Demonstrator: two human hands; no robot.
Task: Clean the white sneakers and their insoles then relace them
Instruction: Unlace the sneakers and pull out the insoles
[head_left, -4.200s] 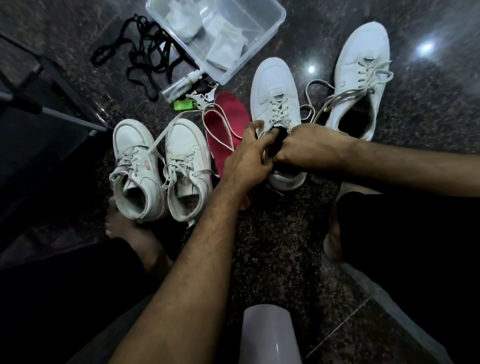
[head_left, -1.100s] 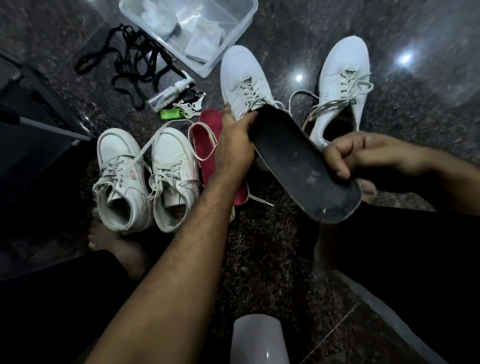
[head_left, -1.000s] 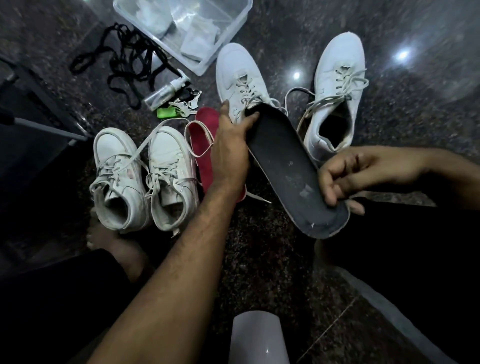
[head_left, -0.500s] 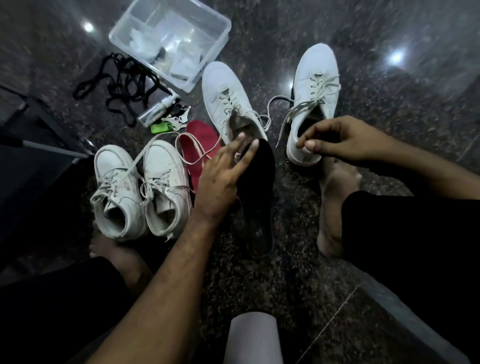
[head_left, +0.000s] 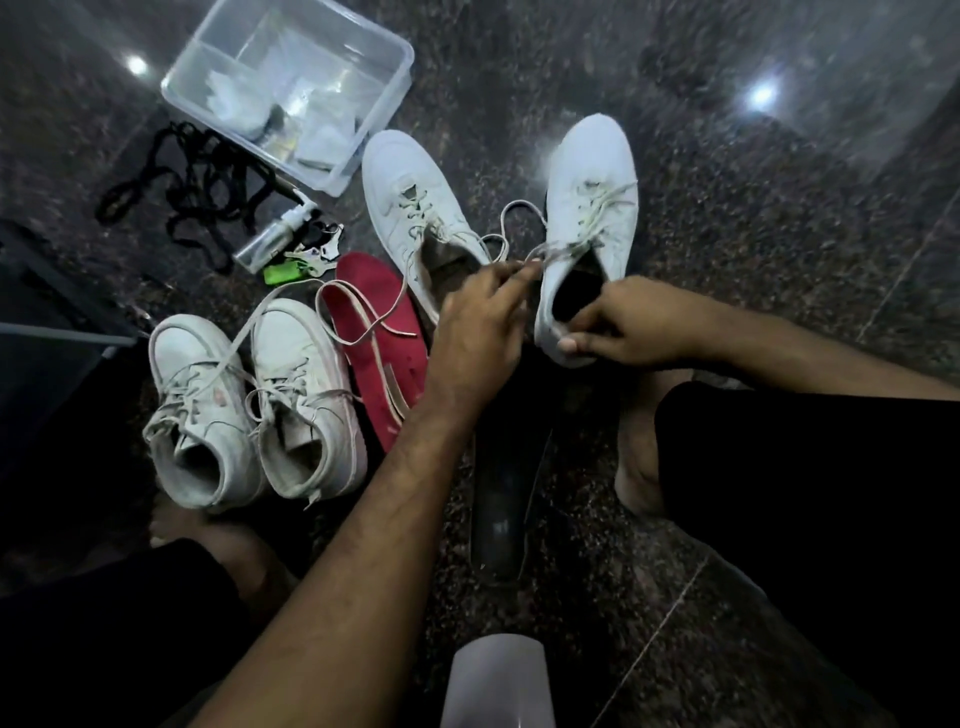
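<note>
On the dark speckled stone floor (head_left: 727, 249), the right hand (head_left: 631, 325) pinches the heel of a white sneaker (head_left: 589, 228); the left hand (head_left: 480, 317), fingers extended, touches its lace. A black insole (head_left: 506, 499) lies beneath them.

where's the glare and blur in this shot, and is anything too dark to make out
Head view: two lamp glints on the polished floor, upper left and upper right; motion smear softens the left hand fingertips; wide-angle bending at the edges; the black insole nearly merges with the dark floor.
</note>
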